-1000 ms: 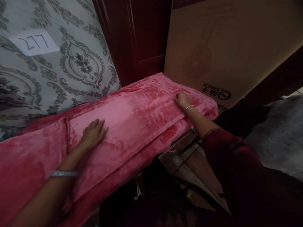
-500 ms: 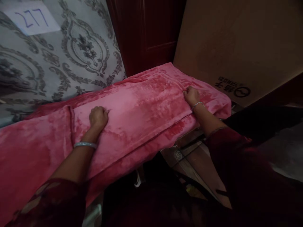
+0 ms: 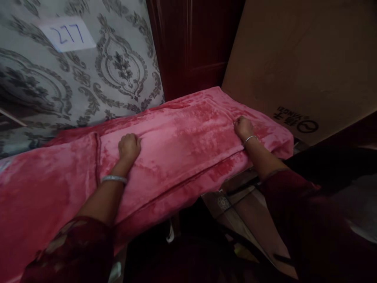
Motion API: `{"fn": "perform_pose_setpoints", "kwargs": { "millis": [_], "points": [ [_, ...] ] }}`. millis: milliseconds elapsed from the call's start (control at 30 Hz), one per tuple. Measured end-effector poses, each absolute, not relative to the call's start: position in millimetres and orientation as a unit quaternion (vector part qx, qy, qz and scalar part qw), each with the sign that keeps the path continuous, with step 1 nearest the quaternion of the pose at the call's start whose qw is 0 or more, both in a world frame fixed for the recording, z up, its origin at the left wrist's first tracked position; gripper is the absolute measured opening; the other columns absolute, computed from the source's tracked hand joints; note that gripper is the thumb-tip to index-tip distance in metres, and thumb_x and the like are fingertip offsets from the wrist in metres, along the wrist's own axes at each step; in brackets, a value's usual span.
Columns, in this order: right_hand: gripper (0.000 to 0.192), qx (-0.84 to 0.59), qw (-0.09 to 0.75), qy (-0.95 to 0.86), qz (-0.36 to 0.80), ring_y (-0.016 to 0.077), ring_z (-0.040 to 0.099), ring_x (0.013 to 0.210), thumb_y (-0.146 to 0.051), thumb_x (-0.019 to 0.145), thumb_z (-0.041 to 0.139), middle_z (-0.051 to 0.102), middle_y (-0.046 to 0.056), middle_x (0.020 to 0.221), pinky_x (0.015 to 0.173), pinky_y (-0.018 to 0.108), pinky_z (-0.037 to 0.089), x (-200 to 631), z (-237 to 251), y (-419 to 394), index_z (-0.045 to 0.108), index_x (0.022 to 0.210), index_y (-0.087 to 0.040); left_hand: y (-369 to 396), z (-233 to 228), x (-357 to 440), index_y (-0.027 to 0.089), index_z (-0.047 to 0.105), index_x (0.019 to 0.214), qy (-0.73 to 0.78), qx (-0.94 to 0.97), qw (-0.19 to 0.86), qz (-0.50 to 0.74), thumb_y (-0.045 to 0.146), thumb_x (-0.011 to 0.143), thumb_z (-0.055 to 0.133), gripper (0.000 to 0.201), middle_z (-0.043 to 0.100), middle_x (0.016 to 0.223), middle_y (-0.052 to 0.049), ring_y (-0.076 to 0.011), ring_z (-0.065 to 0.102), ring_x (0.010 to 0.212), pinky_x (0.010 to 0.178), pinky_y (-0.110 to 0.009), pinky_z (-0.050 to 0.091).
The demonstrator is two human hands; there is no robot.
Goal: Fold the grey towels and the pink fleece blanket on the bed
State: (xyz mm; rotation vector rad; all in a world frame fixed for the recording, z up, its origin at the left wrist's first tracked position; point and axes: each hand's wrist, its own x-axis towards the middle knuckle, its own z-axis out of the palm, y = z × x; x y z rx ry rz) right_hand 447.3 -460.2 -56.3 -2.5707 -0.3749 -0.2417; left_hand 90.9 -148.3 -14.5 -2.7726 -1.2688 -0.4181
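**Two hands gripping a pink fleece blanket**

Seen from above, a person's two bare hands rest on a folded pink fleece blanket (image 3: 182,137) that lies stretched across a raised surface, hiding it almost fully. The blanket runs from the lower left of the view up toward the right, and its near edge hangs over the front of that surface.

The left hand (image 3: 129,146) sits near the middle of the blanket's top, just right of a raised fold seam. Its fingers are curled into a fist, bunching the fleece. A silver bangle (image 3: 114,179) circles the left wrist.

The right hand (image 3: 243,127) is at the blanket's right end, close to the far edge. Its fingers are curled shut, pinching the fabric. A thin bracelet (image 3: 249,138) sits on that wrist, above a dark red sleeve (image 3: 282,184).

Behind the blanket's far edge stands a grey patterned mattress (image 3: 118,74) bearing a paper label (image 3: 68,33) with "277" handwritten on it. To its right is dark red wood panelling (image 3: 191,43), then a large cardboard box (image 3: 294,67) touching the blanket's right end.
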Motion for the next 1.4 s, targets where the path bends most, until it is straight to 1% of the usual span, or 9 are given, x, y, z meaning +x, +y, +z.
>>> {"fn": "perform_pose_setpoints", "kwargs": {
  "millis": [200,367,567,667,800,933,1100,1233,1400],
  "points": [
    [0.037,-0.874,0.272,-0.344,-0.207,0.0322,0.052,0.116,-0.027,0.094,0.045,0.063,0.019,0.123,0.101,0.047,0.042,395.0,-28.5,-439.8,0.067,0.12,-0.013,-152.8,-18.0,82.4,0.011,0.067,0.12,-0.385,-0.908,0.079,-0.145,0.035,0.093,0.038,0.046,0.065,0.116,-0.02,-0.0356,0.058,0.109,0.088,-0.045,0.046],
    [0.04,-0.792,0.229,-0.559,-0.085,0.0272,0.052,0.122,-0.038,0.1,0.046,0.061,0.012,0.132,0.107,0.044,0.039,332.4,-49.2,-418.8,0.065,0.129,-0.019,-144.1,-4.5,89.8,0.01,0.071,0.114,-0.401,-0.909,0.049,-0.102,0.036,0.094,0.034,0.049,0.068,0.111,-0.02,-0.0346,0.062,0.107,0.085,-0.043,0.048],
    [0.04,-0.792,0.261,-0.549,-0.062,0.0274,0.053,0.124,-0.038,0.1,0.047,0.061,0.012,0.135,0.108,0.047,0.041,322.9,-66.7,-419.5,0.064,0.133,-0.022,-118.1,12.4,132.0,0.012,0.072,0.11,-0.343,-0.93,0.029,-0.126,0.027,0.095,0.034,0.044,0.07,0.116,-0.016,-0.0257,0.062,0.112,0.098,-0.034,0.045],
    [0.039,-0.787,0.28,-0.547,-0.052,0.0287,0.055,0.124,-0.038,0.098,0.05,0.063,0.012,0.133,0.106,0.049,0.043,330.4,-66.4,-420.0,0.066,0.131,-0.023,-97.2,10.9,151.4,0.011,0.073,0.109,-0.353,-0.929,0.026,-0.11,0.027,0.093,0.039,0.041,0.071,0.117,-0.018,-0.0268,0.065,0.11,0.094,-0.034,0.047],
    [0.032,-0.762,0.328,-0.557,0.014,0.0263,0.066,0.109,-0.03,0.091,0.055,0.072,0.009,0.119,0.098,0.043,0.052,365.8,-51.3,-413.2,0.074,0.116,-0.024,-67.6,7.6,148.3,0.011,0.074,0.103,-0.363,-0.928,0.007,-0.087,0.024,0.09,0.038,0.041,0.074,0.112,-0.019,-0.0274,0.068,0.106,0.09,-0.033,0.05],
    [0.033,-0.826,0.385,-0.409,-0.033,0.0233,0.069,0.105,-0.024,0.09,0.051,0.074,0.008,0.115,0.094,0.036,0.053,428.7,-18.4,-387.3,0.074,0.114,-0.02,-40.2,7.2,119.3,0.013,0.071,0.111,-0.332,-0.938,-0.009,-0.098,0.028,0.089,0.035,0.045,0.072,0.12,-0.015,-0.0248,0.066,0.112,0.098,-0.032,0.048],
    [0.042,-0.911,0.336,-0.234,-0.044,0.0242,0.064,0.119,-0.025,0.09,0.058,0.068,0.014,0.129,0.098,0.031,0.048,496.8,1.0,-333.5,0.066,0.13,-0.014,-16.7,9.8,83.6,0.014,0.07,0.096,-0.338,-0.94,0.012,-0.055,0.044,0.088,0.029,0.052,0.073,0.105,-0.018,-0.031,0.069,0.099,0.091,-0.041,0.052],
    [0.04,-0.927,0.317,-0.199,-0.01,0.0275,0.069,0.106,-0.03,0.089,0.063,0.072,0.018,0.116,0.086,0.03,0.051,528.0,-6.8,-296.1,0.07,0.123,-0.011,-13.6,13.1,73.8,0.016,0.069,0.102,-0.344,-0.938,-0.014,-0.027,0.05,0.089,0.028,0.055,0.073,0.111,-0.016,-0.0306,0.069,0.104,0.094,-0.039,0.052],
    [0.04,-0.926,0.306,-0.223,0.006,0.0265,0.07,0.097,-0.024,0.083,0.068,0.075,0.012,0.105,0.08,0.03,0.052,554.0,-16.7,-266.1,0.072,0.123,-0.017,-7.2,9.2,74.8,0.019,0.069,0.095,-0.339,-0.939,-0.046,-0.029,0.056,0.086,0.035,0.051,0.075,0.103,-0.011,-0.0285,0.07,0.097,0.086,-0.036,0.054]
  ]
}}
